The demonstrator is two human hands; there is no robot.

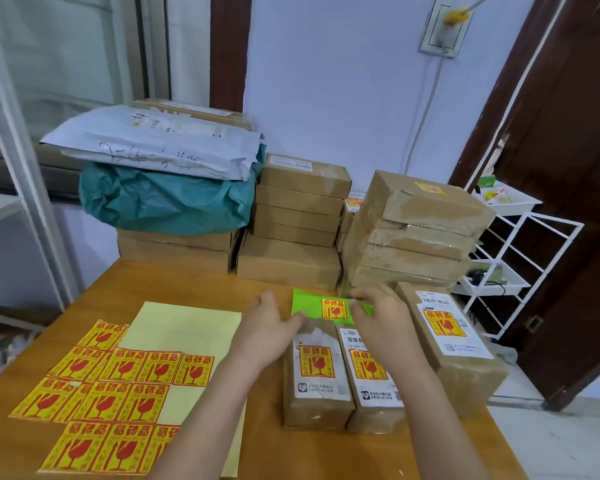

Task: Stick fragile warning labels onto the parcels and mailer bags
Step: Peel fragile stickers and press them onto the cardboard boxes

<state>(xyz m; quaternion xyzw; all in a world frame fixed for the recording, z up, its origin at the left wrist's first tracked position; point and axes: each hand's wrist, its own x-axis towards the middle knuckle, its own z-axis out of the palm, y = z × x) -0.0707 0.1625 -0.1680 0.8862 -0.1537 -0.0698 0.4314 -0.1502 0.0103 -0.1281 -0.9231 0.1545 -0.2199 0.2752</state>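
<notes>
A small green mailer bag [309, 304] with a yellow-and-red fragile label [333, 309] lies on the wooden table [194, 282], behind two labelled brown parcels [315, 382] [373, 386]. My left hand [272, 327] touches its left lower corner with straight fingers. My right hand [381, 315] pinches the bag's right edge. A third labelled parcel [454, 344] sits to the right. Several loose fragile labels [118, 393] lie on and beside a pale yellow backing sheet [184, 327] at the left.
Stacks of brown boxes [298, 220] [416, 230] line the table's back, one topped with a teal bag [163, 199] and grey mailer bags [153, 143]. A white wire rack [513, 258] and a dark door [575, 168] stand to the right.
</notes>
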